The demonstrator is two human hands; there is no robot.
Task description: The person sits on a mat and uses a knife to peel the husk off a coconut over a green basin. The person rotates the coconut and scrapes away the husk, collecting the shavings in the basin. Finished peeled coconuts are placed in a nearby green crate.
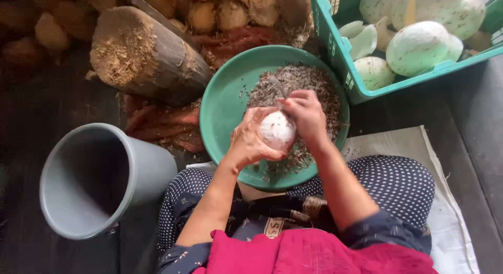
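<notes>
My left hand (248, 140) cups a round white peeled coconut (277, 130) over a green basin (222, 103). My right hand (305, 116) presses against the top of the coconut and grips a thin metal tool (277, 86) whose tip points away over the basin. Brown and grey shavings (309, 83) cover the far and right side of the basin's floor. The basin rests in front of my knees, which are in dark dotted cloth.
A grey bucket (94, 179) lies tilted at the left. A wooden block (141, 54) dusted with fibre stands behind the basin, with husked coconuts (230, 12) beyond it. A green crate (340, 54) at the upper right holds white peeled coconuts (419, 46). A white cloth (414, 148) lies under me.
</notes>
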